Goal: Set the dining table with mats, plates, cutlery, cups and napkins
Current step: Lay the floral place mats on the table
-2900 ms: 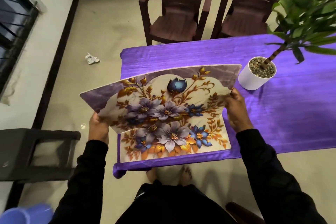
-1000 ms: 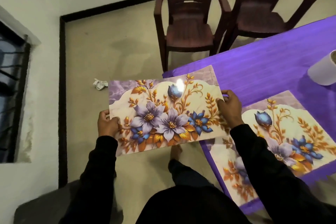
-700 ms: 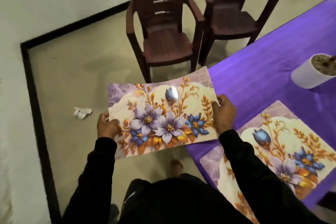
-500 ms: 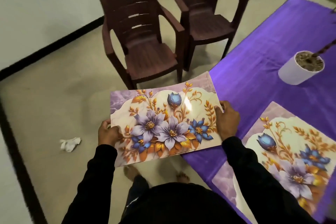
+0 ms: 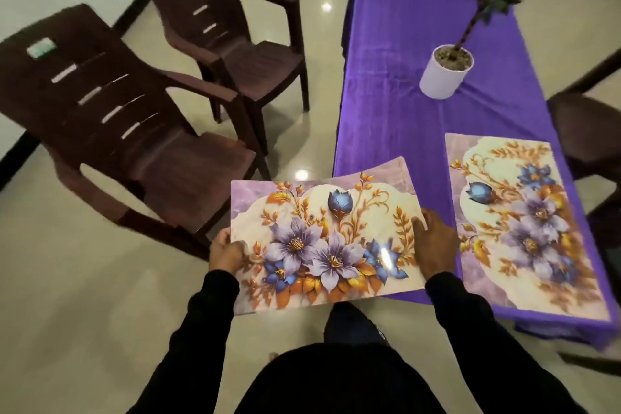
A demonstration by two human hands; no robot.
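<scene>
Mat (image 5: 322, 242) between both hands' fingers (image 5: 418, 223)

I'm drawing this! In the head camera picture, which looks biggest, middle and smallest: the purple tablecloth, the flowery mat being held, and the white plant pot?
1. Purple tablecloth, biggest.
2. Held flowery mat, though nearness to the camera flatters it.
3. White plant pot, smallest.

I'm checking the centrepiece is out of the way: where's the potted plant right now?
In the head view the potted plant stands on the purple tablecloth, upper right, beyond the laid floral mat.
</scene>
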